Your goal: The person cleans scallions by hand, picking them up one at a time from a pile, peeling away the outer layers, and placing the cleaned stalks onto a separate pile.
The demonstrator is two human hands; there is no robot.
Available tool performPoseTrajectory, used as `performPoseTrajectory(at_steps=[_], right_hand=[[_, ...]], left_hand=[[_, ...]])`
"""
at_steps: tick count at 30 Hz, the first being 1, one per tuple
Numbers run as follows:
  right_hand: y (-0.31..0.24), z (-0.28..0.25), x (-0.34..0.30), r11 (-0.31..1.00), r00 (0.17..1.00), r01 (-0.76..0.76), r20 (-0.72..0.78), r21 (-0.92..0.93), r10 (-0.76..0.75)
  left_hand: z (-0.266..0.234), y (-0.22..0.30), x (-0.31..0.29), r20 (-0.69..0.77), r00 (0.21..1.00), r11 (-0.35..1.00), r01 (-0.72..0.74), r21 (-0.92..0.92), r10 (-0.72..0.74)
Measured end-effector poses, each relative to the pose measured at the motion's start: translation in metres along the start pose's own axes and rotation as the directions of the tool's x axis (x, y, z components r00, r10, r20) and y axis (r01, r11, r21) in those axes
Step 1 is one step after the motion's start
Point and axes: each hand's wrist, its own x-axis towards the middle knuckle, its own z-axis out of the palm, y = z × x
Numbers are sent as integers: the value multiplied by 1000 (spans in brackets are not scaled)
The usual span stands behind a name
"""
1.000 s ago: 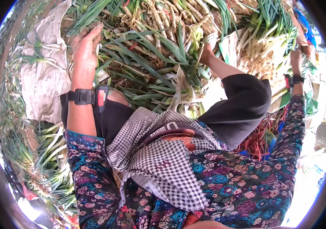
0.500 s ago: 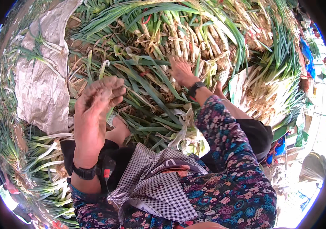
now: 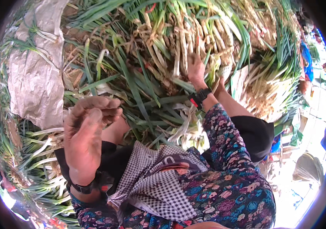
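Raised above my lap, my left hand (image 3: 90, 131) has its fingers loosely bent and the thumb apart, with nothing seen in it. My right hand (image 3: 196, 70) reaches forward, its fingers stretched out against the pale stalks of a heap of green onions (image 3: 180, 42). The fingertips are partly lost among the stalks. Roots and dry husks with soil cling to the heap. Between my hands and my bare feet lie long loose green leaves (image 3: 136, 91), some flat and some crossing each other.
A pale sack sheet (image 3: 37, 87) lies at the left with a few onions on it. More onions (image 3: 48, 164) are spread at the lower left. Another bundle of onions (image 3: 274, 87), roots toward me, rests at the right. Blue plastic (image 3: 307, 61) shows beyond it.
My right hand has moved right along the heap, its fingers now pointing more straight ahead. My left hand has come slightly lower and to the left. Leaves near the right wrist have shifted.
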Motion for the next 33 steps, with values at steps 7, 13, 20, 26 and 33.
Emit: performPoseTrajectory(at_steps=[7,13,20,26,33], right_hand=[[-14,23,9,961,898,-219,350,-169,266],[-160,-97,-40,516,897,-370,442,773,-19],[24,-8,-158,867,605,-473,773,156,190],[-83,-56,-149,219,572,-800,820,559,-6],[-152,-171,-177,382,740,-573,658,725,-140]], left_hand=[[14,-9,7,120,992,998,29,-50,-23],[9,-14,-1,97,995,1000,15,-17,-13],[34,-28,26,234,971,988,20,150,-55],[22,-47,37,239,970,976,-6,217,-47],[21,-75,61,217,971,933,14,361,-99]])
